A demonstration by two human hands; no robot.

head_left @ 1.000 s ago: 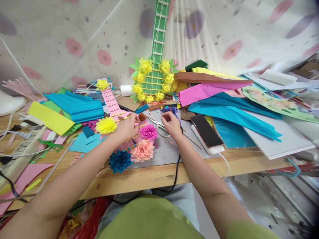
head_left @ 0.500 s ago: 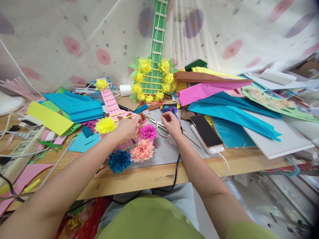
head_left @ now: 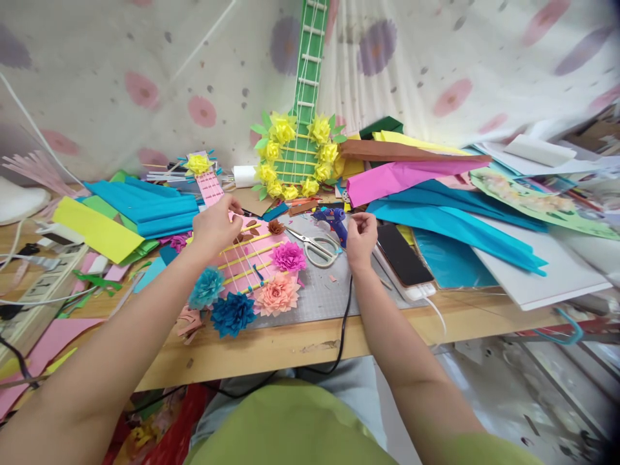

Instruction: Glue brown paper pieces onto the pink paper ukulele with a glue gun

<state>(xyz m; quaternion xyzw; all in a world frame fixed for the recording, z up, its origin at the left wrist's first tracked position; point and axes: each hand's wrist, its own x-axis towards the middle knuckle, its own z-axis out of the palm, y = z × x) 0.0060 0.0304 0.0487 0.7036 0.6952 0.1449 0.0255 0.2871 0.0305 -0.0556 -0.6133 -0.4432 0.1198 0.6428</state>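
My left hand (head_left: 217, 226) is over the lower neck of a pink paper guitar (head_left: 256, 248), its fingers bent with a gap between thumb and forefinger. I see nothing in it. Around the guitar body are paper flowers: magenta (head_left: 289, 256), peach (head_left: 277, 293), dark blue (head_left: 233, 314) and light blue (head_left: 206, 288). A small brown paper flower (head_left: 276, 227) sits at its upper right edge. My right hand (head_left: 362, 239) is closed just right of a blue glue gun (head_left: 334, 219); whatever its fingers hold, if anything, is hidden. Scissors (head_left: 317, 248) lie between guitar and glue gun.
A green paper guitar with yellow flowers (head_left: 300, 155) stands upright at the back. Right of my right hand lie a phone (head_left: 405, 255), a white power strip (head_left: 411, 292) and blue crepe paper (head_left: 455, 226). A black cord (head_left: 345, 323) hangs over the table edge (head_left: 310, 342).
My left hand has moved left from the brown flower, uncovering it, to the guitar's neck. My right hand has shifted right, leaving the glue gun and scissors more visible.
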